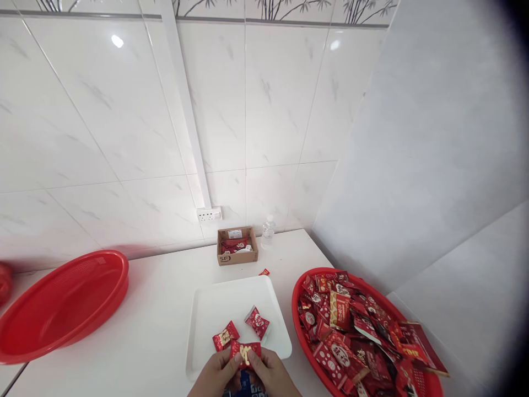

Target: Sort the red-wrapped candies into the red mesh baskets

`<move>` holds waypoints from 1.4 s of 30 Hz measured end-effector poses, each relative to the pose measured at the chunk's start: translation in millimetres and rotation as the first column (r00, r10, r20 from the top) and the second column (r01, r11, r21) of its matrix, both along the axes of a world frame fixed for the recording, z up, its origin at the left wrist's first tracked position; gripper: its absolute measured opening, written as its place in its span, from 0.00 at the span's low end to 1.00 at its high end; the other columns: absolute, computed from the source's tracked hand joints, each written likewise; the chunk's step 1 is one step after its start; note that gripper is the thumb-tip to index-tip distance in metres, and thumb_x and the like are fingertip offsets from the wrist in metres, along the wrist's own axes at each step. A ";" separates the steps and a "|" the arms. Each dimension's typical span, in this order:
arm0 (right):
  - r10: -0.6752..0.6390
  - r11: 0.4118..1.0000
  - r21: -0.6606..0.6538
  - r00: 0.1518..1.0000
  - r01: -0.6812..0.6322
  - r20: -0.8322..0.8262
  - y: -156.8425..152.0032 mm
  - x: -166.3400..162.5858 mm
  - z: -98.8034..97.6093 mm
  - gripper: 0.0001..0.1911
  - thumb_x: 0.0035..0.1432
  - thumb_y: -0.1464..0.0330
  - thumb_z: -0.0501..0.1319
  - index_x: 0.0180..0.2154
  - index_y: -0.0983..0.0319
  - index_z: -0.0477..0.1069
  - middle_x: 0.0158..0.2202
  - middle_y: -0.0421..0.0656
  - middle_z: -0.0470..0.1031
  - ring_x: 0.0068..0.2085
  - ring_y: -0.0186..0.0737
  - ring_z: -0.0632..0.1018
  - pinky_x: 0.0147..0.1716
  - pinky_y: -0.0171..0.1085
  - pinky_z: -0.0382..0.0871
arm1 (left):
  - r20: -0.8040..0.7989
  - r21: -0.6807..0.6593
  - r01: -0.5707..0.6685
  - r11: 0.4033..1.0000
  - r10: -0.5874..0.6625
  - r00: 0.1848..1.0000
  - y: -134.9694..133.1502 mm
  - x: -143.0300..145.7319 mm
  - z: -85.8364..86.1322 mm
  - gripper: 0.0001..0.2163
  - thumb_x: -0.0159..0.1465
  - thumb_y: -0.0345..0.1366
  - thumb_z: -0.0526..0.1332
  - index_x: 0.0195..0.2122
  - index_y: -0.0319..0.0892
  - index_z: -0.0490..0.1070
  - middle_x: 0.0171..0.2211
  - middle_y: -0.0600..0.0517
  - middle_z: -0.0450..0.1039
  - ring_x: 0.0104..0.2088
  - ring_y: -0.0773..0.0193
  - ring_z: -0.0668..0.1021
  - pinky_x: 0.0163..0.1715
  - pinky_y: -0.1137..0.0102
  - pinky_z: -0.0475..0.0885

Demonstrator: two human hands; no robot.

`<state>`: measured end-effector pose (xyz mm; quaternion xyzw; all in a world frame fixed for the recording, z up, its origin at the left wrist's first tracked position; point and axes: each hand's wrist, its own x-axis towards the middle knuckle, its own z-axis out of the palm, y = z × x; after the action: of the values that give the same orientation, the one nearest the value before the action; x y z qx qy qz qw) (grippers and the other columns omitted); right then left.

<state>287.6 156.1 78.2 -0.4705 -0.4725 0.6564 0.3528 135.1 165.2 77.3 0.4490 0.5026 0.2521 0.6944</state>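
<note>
A small red wrapped packet with gold lettering point(244, 350) is pinched between both my hands over the near edge of a white tray point(202, 309). My left hand point(217, 372) grips its left side, thumb on top. On its right side, my right hand point(273, 375) holds it in the same way. Just beyond my fingers, two more red packets lie on the tray: one with gold print point(225, 335) and a darker red one with white print point(258, 322). Something dark blue with white marks point(247, 385) shows below my hands, mostly hidden.
At right stands a red basket point(296, 309) heaped with red packets. An empty-looking red basin point(82, 292) is at left. Near the wall are a cardboard box point(238, 258) with red packets and a clear bottle point(268, 230). A small red packet point(264, 272) lies behind the tray.
</note>
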 end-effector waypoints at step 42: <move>-0.228 0.884 0.403 0.536 -0.236 0.813 25.8 45.1 -0.8 0.17 0.59 0.66 0.52 0.49 0.62 0.66 0.47 0.48 0.69 0.48 0.44 0.68 0.47 0.40 0.59 | -0.631 0.236 -0.029 0.971 0.176 0.756 45.6 -48.9 29.1 0.18 0.59 0.50 0.49 0.29 0.42 0.69 0.31 0.48 0.73 0.33 0.59 0.74 0.31 0.68 0.66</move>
<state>332.7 182.0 77.3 -0.6266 -0.7272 0.2138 0.1815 86.2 210.9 106.4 0.5510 0.7055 0.1713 0.4115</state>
